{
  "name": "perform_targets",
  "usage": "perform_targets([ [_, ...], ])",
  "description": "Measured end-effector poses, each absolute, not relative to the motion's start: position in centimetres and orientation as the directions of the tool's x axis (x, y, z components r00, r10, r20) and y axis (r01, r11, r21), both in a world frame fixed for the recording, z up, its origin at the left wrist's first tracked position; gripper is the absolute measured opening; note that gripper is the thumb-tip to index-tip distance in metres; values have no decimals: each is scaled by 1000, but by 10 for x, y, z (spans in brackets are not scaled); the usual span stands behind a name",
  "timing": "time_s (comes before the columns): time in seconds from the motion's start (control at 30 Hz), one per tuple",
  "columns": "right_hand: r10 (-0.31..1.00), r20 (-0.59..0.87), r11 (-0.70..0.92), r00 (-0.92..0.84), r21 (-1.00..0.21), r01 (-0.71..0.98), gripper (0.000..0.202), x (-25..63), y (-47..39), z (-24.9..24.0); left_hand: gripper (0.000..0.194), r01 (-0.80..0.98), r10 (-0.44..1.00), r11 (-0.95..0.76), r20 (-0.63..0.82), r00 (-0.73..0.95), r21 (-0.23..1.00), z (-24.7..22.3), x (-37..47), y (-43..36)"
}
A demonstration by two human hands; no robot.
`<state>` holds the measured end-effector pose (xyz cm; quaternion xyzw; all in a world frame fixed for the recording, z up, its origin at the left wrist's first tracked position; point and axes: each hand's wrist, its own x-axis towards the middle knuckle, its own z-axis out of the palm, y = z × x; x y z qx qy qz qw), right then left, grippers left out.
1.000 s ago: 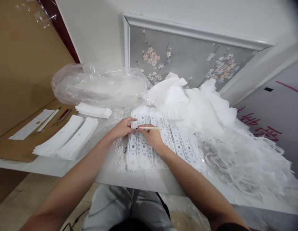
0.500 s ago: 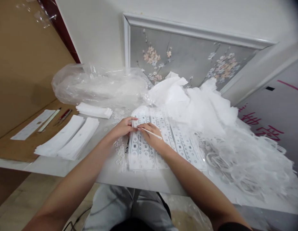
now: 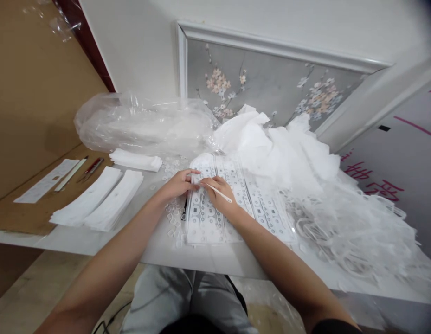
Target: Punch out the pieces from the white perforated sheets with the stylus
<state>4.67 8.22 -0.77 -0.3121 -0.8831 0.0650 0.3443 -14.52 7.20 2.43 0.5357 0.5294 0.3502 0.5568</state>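
Observation:
A white sheet (image 3: 208, 227) printed with rows of grey rings and small dark squares lies flat on the table under both hands. My left hand (image 3: 180, 182) rests at its left edge, index finger and thumb stretched out and apart on the surface. Closed around a slim white pen-like tool (image 3: 220, 193), my right hand (image 3: 218, 191) is just to the right of the left fingertips. The tool's tip is hidden by the fingers. Small clear plastic pieces (image 3: 174, 218) lie scattered along the sheet's left side.
Stacks of white strips (image 3: 112, 199) lie on the left, near a cardboard sheet (image 3: 30, 225) holding a craft knife (image 3: 93, 166). A clear plastic bag (image 3: 142, 123) lies behind. Crumpled white material (image 3: 285, 153) and a heap of translucent offcuts (image 3: 354, 236) cover the right. A framed panel (image 3: 267, 69) stands at the back.
The white tool's rear end has tilted slightly down and left in my right hand. Both hands stay at nearly the same spot, and the view has turned a little.

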Motion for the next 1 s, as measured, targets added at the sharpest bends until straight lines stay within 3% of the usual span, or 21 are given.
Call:
perform_targets([
  [0.2, 674, 514, 734, -530, -392, 554, 31, 47, 86, -9, 61, 220, 954, 185, -229, 192, 958, 19, -147, 75],
  [0.3, 792, 492, 600, -361, -523, 605, 32, 55, 94, -7, 62, 257, 943, 215, -269, 196, 942, 22, -148, 73],
  [0.4, 905, 380, 417, -191, -704, 575, 38, 68, 100, -3, 65, 267, 936, 238, -295, 195, 934, 27, -147, 70],
  [0.53, 933, 241, 342, -267, -825, 450, 46, 85, 99, -2, 63, 268, 932, 228, -290, 217, 936, 30, -147, 68],
  [0.77, 939, 190, 294, -288, -877, 379, 46, 88, 97, -7, 57, 358, 932, 186, -280, 231, 915, 28, -148, 71],
  [0.87, 942, 170, 283, -288, -866, 413, 41, 88, 98, -7, 48, 520, 967, 74, -189, 172, 851, 23, -149, 73],
  [1.0, 937, 164, 287, -307, -865, 412, 33, 87, 97, -4, 29, 781, 992, -129, 83, 100, 611, 11, -152, 79],
])
